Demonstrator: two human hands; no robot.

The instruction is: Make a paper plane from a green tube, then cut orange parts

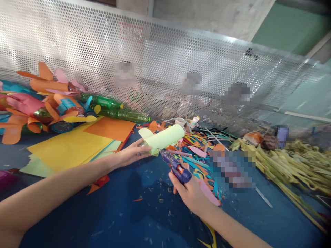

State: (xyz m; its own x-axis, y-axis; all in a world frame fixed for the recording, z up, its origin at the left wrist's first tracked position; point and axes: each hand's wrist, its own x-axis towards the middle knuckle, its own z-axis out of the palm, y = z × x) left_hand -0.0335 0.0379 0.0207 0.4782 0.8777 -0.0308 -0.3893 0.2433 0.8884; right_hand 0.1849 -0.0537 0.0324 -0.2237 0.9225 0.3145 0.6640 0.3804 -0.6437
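Note:
My left hand grips the near end of a plastic bottle wrapped in pale green paper. The bottle lies nearly level above the blue table, and a rounded paper fin sticks up at its left end. My fingers partly hide that end. In my right hand is a dark blue glue gun, its body tilted up and to the left. The nozzle is at the lower edge of the green paper, close to my left fingertips; whether it touches cannot be made out.
Yellow and orange paper sheets lie left, behind them green bottles and paper-decorated bottles. Colourful paper scraps spread right of the wrapped bottle. Dried husks lie far right. A perforated metal panel rises behind, with people beyond.

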